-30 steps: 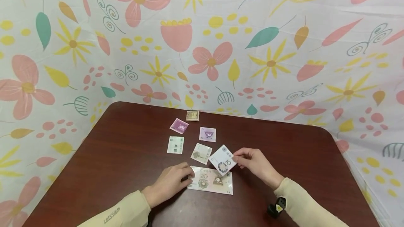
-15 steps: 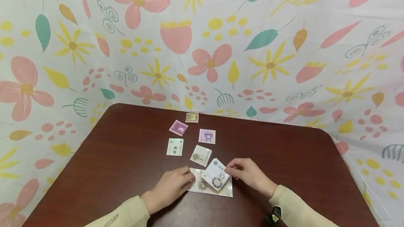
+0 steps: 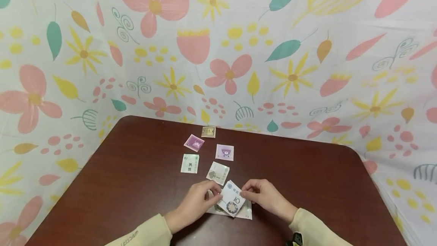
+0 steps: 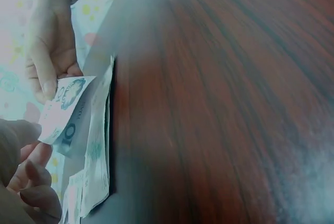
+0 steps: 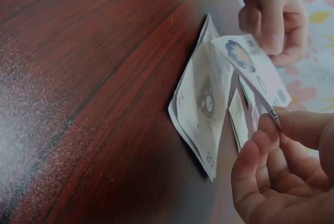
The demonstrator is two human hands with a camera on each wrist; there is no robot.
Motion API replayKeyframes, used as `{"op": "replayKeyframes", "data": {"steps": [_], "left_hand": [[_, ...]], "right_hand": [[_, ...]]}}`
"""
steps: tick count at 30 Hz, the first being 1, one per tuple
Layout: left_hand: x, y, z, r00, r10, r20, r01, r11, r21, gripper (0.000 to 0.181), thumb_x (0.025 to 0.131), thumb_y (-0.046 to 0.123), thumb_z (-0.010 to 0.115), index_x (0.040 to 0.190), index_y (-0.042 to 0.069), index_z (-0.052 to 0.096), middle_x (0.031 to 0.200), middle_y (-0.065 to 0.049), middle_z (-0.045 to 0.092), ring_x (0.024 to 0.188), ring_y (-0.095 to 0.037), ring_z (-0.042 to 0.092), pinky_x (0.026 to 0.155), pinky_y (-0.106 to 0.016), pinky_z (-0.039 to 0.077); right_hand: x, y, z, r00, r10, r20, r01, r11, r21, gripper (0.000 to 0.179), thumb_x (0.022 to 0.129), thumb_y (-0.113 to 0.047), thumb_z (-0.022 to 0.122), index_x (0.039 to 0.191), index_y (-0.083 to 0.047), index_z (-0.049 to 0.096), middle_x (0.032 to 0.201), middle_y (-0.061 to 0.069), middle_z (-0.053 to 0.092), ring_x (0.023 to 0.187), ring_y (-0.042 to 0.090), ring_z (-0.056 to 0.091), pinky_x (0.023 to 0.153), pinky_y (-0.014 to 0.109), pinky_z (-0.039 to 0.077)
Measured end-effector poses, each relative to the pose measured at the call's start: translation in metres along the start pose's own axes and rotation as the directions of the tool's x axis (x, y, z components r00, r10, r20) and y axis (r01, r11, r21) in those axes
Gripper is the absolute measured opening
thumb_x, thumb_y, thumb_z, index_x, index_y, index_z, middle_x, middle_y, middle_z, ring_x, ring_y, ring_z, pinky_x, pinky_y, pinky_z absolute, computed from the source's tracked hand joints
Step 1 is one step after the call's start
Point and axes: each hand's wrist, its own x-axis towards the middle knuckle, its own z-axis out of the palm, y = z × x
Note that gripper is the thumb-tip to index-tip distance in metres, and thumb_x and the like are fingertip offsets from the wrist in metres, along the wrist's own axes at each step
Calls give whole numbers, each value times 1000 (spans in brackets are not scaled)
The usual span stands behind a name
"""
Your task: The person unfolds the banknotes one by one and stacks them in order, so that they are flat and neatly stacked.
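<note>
A white-and-blue banknote marked 10 [image 3: 232, 199] is held at opposite corners by both hands, tilted above larger notes. My left hand [image 3: 195, 203] pinches its left corner between thumb and fingers. On the other side, my right hand [image 3: 268, 199] pinches the right corner. Two layers of the 10 note [image 4: 67, 104] show in the left wrist view, one lifted off the other. Underneath lie stacked pale notes [image 5: 201, 96] marked 20, partly covered by the 10 note in the head view.
Beyond the hands lie smaller notes: an olive 1 [image 3: 217, 173], a green 2 [image 3: 189, 163], a lilac one [image 3: 225, 152], a purple one [image 3: 194, 142] and a brown one [image 3: 208, 131]. The dark wooden table [image 3: 300, 170] meets a flower-patterned cloth [image 3: 293, 98] at its back edge.
The right hand has brought the 10 note left and nearer, over the 20 notes. My left hand has left the 20 notes' edge and now grips the 10 note's left corner.
</note>
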Motion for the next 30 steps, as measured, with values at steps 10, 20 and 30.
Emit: {"op": "replayKeyframes", "data": {"steps": [10,20,30], "left_hand": [[3,5,1,997,-78,-18,77,995,-69,14,90,7,79,92,11,66,82,1,72,59,4,50,56,-20,47],[2,6,-2,992,-125,0,124,989,-86,4,92,8,76,94,7,73,83,-3,75,58,3,50,53,-19,45],[4,8,-6,993,-121,-10,120,990,-70,4,93,7,76,92,10,74,82,0,74,57,2,50,53,-20,44]], "right_hand": [[1,-1,1,1000,-16,4,16,1000,17,11,95,-20,76,96,-9,76,79,-2,69,69,4,58,60,23,48],[-5,-7,1,996,-93,0,93,996,-8,10,95,-13,75,102,-15,68,79,-4,69,70,5,60,62,25,49],[-11,-13,-2,990,-144,7,144,990,5,9,95,-14,75,102,-14,70,86,-7,71,79,5,64,69,25,53]]}}
